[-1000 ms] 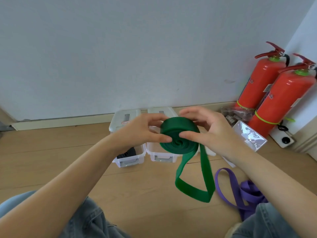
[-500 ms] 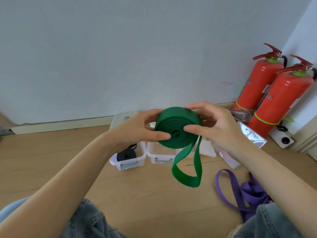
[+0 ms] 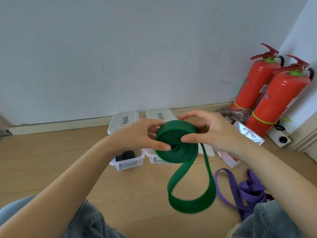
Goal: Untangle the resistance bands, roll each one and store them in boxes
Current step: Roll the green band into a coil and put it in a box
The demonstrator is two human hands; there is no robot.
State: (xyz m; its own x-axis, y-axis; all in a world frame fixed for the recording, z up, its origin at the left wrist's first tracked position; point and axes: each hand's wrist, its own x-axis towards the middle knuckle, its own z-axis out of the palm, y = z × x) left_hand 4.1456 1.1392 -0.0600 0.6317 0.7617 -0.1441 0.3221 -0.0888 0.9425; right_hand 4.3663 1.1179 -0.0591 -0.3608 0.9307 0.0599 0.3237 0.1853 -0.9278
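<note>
I hold a partly rolled green resistance band (image 3: 178, 145) in the air between both hands. My left hand (image 3: 137, 136) pinches the coil from the left, thumb on its face. My right hand (image 3: 214, 133) grips it from the right, thumb on the face and fingers over the top edge. A loose green loop hangs down below the coil. On the floor at the right lies a purple band (image 3: 247, 191) in a tangle. A rolled black band (image 3: 125, 156) sits inside the left clear box (image 3: 127, 162). A second clear box (image 3: 155, 158) stands beside it, partly hidden by the coil.
Two box lids (image 3: 125, 120) lean behind the boxes near the wall. Two red fire extinguishers (image 3: 267, 93) stand in the right corner, with a plastic bag and another clear box (image 3: 248, 134) in front of them. My knees in jeans frame the wooden floor.
The coil turned in my hands and the hanging green loop, short half a second ago, now hangs longer and swings. Both hands kept their hold.
</note>
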